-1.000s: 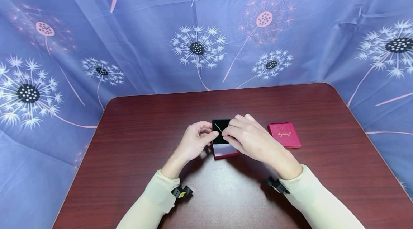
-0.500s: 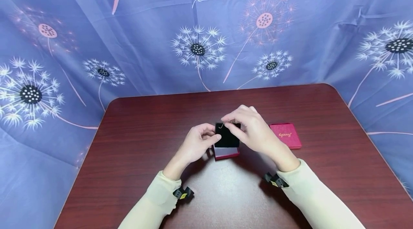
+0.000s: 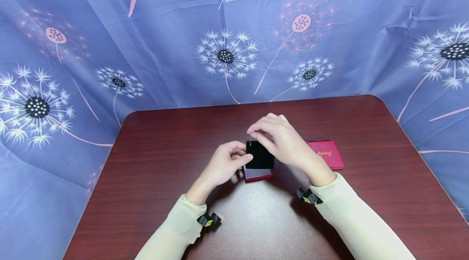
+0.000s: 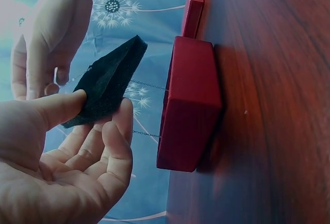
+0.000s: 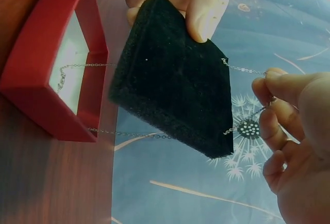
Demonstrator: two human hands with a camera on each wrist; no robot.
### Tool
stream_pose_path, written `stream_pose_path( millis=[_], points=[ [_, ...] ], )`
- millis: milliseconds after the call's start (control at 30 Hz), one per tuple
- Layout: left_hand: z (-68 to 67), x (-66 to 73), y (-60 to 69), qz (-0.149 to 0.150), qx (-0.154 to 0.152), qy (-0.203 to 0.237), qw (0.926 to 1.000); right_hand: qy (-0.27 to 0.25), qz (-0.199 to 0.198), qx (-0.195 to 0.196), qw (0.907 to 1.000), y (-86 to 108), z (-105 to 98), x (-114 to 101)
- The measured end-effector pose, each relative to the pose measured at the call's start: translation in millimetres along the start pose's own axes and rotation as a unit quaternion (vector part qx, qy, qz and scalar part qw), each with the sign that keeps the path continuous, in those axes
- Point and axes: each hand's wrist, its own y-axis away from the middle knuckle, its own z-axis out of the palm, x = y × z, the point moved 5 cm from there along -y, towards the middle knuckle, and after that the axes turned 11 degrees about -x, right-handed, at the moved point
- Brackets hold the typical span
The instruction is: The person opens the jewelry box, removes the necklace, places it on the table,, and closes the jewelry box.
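Black pad (image 5: 170, 79) tilted, pinched by left grip (image 3: 221, 164); chain (image 5: 245, 70), pinched by right grip (image 3: 286, 141), runs down into box (image 4: 193, 74).

L forearm (image 3: 179, 219) angling in from lower L, R forearm (image 3: 360, 219) mirroring it from lower R. L hand (image 3: 222, 164) in a pinch grip, thumb opp. bent fingers, palm facing inward. R hand (image 3: 286, 142) a touch farther fwd, nr the L, thumb + index in a fine pinch, other fingers bent.
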Motion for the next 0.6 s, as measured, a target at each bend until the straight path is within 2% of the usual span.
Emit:
stream_pose_path(
  millis=[200,600],
  points=[
    [1.7,-0.3,0.1,0.001,-0.008,-0.001,1.0,-0.023,0.021,-0.022,0.9993,-5.5,4.0,3.5],
    [3.4,-0.8,0.6,0.005,-0.017,0.006,0.9998,-0.047,0.054,-0.035,0.9968,-11.7,8.1,8.2]
  ],
)
